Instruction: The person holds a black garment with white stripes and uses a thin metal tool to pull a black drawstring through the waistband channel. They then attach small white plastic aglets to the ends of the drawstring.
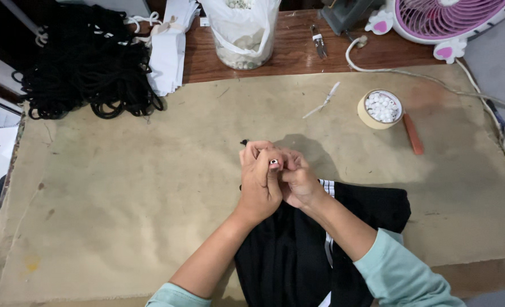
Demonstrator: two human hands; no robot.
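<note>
At the surface's (121,187) centre, left hand (259,185) and right hand (298,181) press together, fingers pinched shut on a black drawstring (244,142) end and small white bead (273,162), steadying them above the black garment (298,250) at six o'clock.

Soft, matt black cloth (298,250). Rough, worn brown mat (121,187). Shiny dark wood table (286,54). Smooth pink plastic fan (446,20). Crinkly clear plastic bag (242,31).

Both hands are pressed together above a black garment (315,239) on the counter (121,199): the left hand (260,181) and right hand (298,181) pinch a small white bead (274,162) and a black cord end (244,142) (partly hidden). A tape roll filled with white beads (380,108) is seen well apart.
</note>
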